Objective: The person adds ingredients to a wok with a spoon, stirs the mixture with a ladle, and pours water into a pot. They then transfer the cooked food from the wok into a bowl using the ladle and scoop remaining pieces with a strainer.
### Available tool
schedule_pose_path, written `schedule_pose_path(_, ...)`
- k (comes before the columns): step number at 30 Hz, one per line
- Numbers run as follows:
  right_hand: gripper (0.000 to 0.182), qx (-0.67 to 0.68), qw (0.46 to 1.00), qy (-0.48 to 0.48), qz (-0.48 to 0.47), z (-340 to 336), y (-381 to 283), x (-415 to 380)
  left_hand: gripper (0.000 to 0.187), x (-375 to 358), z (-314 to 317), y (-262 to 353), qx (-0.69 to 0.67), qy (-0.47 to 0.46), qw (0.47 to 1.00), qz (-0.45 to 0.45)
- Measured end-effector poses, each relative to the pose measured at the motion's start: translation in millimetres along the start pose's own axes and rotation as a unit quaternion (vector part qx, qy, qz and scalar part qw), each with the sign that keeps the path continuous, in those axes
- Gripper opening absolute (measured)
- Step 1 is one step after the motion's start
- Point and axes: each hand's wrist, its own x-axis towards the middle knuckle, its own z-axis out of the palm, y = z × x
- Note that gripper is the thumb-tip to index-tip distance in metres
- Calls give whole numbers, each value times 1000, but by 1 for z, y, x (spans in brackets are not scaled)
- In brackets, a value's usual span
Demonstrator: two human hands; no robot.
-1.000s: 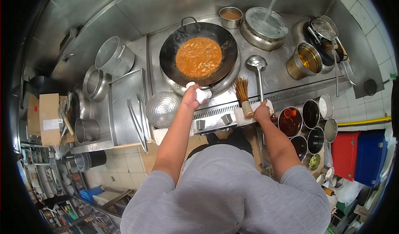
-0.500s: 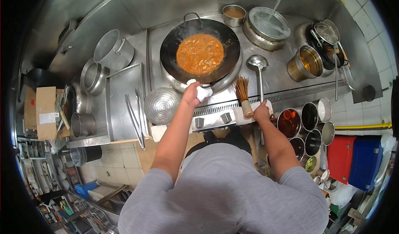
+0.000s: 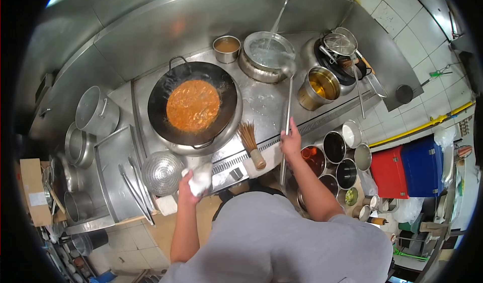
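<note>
My left hand [image 3: 188, 190] grips a bunched white cloth [image 3: 202, 179] just in front of the stove edge, apart from the wok. The black wok [image 3: 229, 99] sits on its burner ring with an orange-red saucy dish [image 3: 193, 105] in it. My right hand [image 3: 291, 143] is closed around the long handle of a steel ladle [image 3: 288, 102]. The ladle's blurred bowl is raised at the right rim of a round pot of water [image 3: 268, 51], into which a stream runs from a spout. A bamboo wok brush [image 3: 252, 144] lies between my hands.
A perforated strainer [image 3: 162, 173] and tongs [image 3: 135, 195] lie on the left. At the back stands a small pot of brown liquid [image 3: 227, 49]. A pot of yellow oil [image 3: 319, 88] and wire skimmers [image 3: 340, 45] stand right, with several seasoning pots [image 3: 334, 147] nearer me.
My left hand has left the wok's handle and drawn back with the cloth. My right hand has lifted the ladle from the stovetop to the water pot. The view has turned right.
</note>
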Motion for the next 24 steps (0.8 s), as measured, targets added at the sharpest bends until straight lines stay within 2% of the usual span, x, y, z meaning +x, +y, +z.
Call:
schedule_pose_path(2,78,160,978,15,129,-12,-117,21,51,-24,-4,-9,-16,33,999,-8)
schedule_pose_path(4,78,206,974,61,77,-23,-158,63,53,-39,2,-18,-31,38,999,0)
schedule_pose_path(6,78,227,970,59,59,-39,-181,107,55,-48,4,-26,-53,43,998,14)
schedule_pose_path(8,79,243,967,54,54,-47,-201,148,57,-53,4,-33,-48,0,998,45)
schedule_pose_path(12,76,165,986,24,12,-38,-242,234,58,-61,12,-44,-73,-5,994,80)
schedule_pose_path(14,68,149,987,-55,-16,-34,-246,305,59,-66,10,-50,-79,-1,994,76)
schedule_pose_path(15,75,134,986,-101,-1,-38,-255,333,60,-70,11,-53,-81,15,993,80)
schedule_pose_path(16,79,123,987,-97,31,-42,-264,351,60,-72,13,-56,-86,26,992,84)
schedule_pose_path(18,82,161,973,-158,46,-54,-269,371,62,-71,17,-63,-82,94,985,116)
schedule_pose_path(20,81,145,977,-153,16,-47,-258,363,63,-75,16,-70,-89,99,982,133)
schedule_pose_path(21,80,102,988,-119,5,-37,-241,361,63,-74,6,-74,-97,84,982,136)
schedule_pose_path(23,82,19,998,-64,-4,-9,-185,362,63,-77,9,-83,-137,90,977,133)
schedule_pose_path(24,78,3,997,-75,16,2,-157,364,63,-81,13,-86,-140,94,977,133)
